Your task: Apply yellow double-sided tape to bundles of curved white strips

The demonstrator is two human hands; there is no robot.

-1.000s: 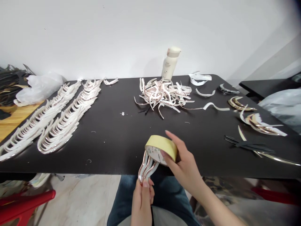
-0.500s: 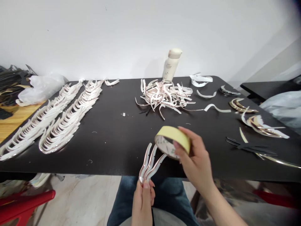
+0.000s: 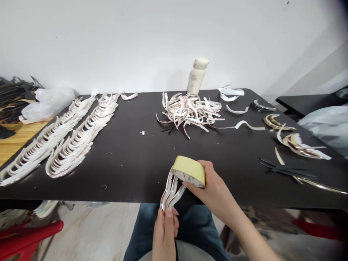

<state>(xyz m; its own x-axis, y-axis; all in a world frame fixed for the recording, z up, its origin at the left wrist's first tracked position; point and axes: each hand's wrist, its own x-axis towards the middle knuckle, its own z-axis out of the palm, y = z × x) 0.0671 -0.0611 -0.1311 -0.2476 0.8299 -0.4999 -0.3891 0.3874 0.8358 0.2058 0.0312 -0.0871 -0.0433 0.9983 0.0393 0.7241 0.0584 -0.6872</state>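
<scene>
Pinched at their lower ends by my left hand (image 3: 166, 224) are three curved trim strips (image 3: 172, 192), white with shiny rose-gold edges, fanned out at the table's front edge. My right hand (image 3: 210, 188) grips a roll of yellow tape (image 3: 190, 168) by its right side, fingers behind it and thumb at the lower rim. The roll is tilted over the strips' upper ends and covers their tips; whether it touches them I cannot tell. Beyond the hands lies a tangled heap of similar strips (image 3: 190, 110).
Two long rows of nested strips (image 3: 78, 141) run along the left of the black table (image 3: 130, 159). A cream bottle (image 3: 197, 76) stands behind the heap. Gold trim pieces (image 3: 300, 145) and black strips (image 3: 286, 169) lie at the right. A red stool (image 3: 32, 235) is at lower left.
My right hand has brought the tape roll left and slightly down, over the strips' upper ends, and tilted it. My left hand stays almost in place with the strips.
</scene>
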